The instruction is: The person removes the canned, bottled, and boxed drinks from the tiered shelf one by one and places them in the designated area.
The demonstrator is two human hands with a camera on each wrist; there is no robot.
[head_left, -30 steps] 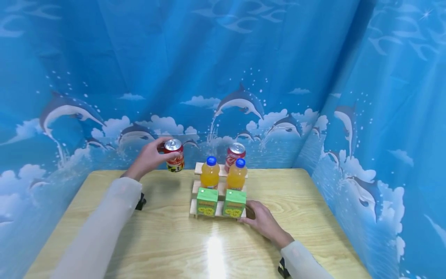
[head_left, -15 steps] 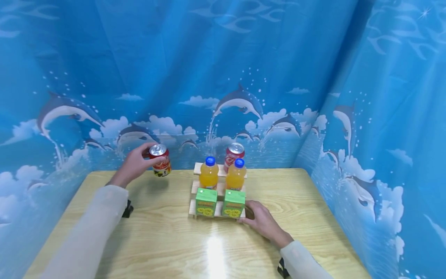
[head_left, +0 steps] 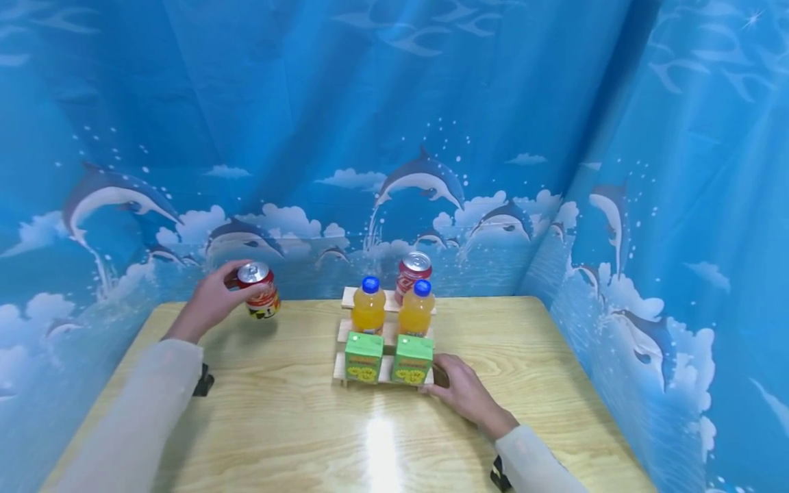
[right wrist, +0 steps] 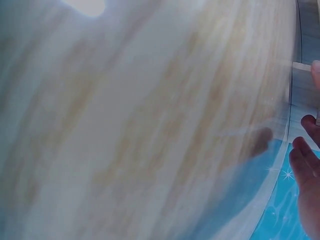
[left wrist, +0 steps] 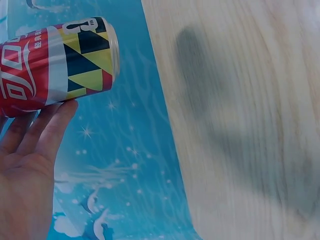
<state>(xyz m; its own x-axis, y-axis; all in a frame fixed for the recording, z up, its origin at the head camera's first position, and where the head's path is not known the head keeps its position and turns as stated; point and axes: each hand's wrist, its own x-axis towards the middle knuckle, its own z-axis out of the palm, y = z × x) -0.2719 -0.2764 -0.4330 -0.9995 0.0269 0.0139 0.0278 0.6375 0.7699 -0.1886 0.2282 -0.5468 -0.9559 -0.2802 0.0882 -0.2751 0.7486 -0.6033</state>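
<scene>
My left hand (head_left: 212,299) holds a red soda can (head_left: 265,300) upright above the table's back left, thumb in front and fingers behind. In the left wrist view the can (left wrist: 60,67) shows a yellow and black pattern near its base, clear of the tabletop. My right hand (head_left: 466,392) grips the front right corner of a three-step wooden rack (head_left: 351,297), thumb in front. Another red can (head_left: 408,279) stands on the top step at right. Two orange juice bottles (head_left: 368,316) with blue caps fill the middle step. Two green drink cartons (head_left: 364,356) stand on the lowest step.
The rack stands on a light wood table (head_left: 283,418), toward its back edge. A blue dolphin curtain (head_left: 296,137) hangs behind the table and along its right side. The top step's left place is bare wood.
My left hand has carried the red can leftward and slightly down, away from the rack. The right hand keeps its place at the rack's corner.
</scene>
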